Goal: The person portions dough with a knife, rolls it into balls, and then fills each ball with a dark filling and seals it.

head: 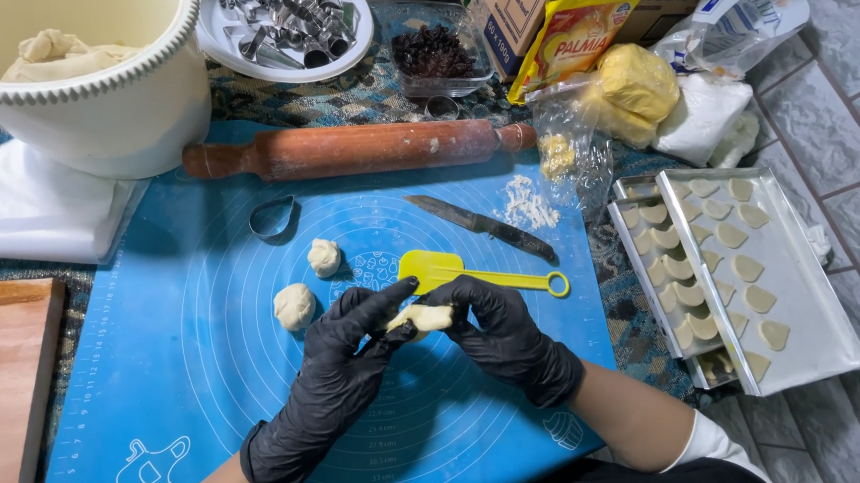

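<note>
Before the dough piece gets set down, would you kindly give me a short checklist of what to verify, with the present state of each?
1. Dough piece held by both hands: ok, pinched between the left hand and the right hand, above the blue mat.
2. Gloves on both hands: ok, black gloves cover them.
3. Room on the metal tray: ok, bare metal shows along its right side beside the shaped pieces.
4. Knife out of the way: ok, it lies beyond the yellow scraper.
5. More dough ready: ok, two dough balls sit on the mat.
6. Piece fully sealed: cannot tell, fingers hide its edges.
</note>
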